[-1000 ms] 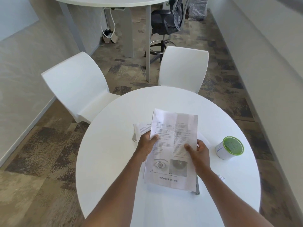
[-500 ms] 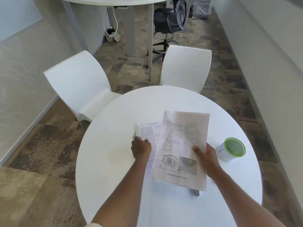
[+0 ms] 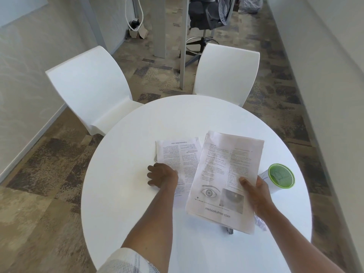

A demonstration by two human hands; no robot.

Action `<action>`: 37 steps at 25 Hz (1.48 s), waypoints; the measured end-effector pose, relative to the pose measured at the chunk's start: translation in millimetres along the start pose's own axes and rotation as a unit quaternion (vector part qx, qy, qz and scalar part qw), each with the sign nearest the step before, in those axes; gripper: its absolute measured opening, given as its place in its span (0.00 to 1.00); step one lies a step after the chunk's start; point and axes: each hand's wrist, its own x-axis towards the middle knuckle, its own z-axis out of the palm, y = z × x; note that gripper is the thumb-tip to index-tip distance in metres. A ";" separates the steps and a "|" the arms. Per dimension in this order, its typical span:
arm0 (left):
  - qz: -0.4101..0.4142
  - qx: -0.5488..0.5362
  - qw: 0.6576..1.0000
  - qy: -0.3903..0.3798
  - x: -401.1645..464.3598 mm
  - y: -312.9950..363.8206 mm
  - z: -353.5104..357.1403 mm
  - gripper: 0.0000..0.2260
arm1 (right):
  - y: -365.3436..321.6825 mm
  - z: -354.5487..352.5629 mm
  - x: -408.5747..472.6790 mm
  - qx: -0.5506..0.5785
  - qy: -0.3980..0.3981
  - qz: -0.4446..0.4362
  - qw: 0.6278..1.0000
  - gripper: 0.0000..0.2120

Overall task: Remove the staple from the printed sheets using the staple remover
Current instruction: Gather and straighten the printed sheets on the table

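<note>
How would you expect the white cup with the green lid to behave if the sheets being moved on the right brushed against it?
The green-lidded cup looks like light paper, so a nudge would probably slide it on the smooth white table. It stands upright near the table's right edge, so it might tip or go over. The sheets in the right hand look floppy and would likely bend first.

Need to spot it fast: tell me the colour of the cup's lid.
Green rim and top on the cup's lid, white cup body; head view.
</note>
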 end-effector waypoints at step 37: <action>0.193 -0.416 0.781 -0.424 45.6 -121.3 -79.3 0.20 | 0.3 160.9 -36.2 -0.046 -0.103 0.011 0.994 0.14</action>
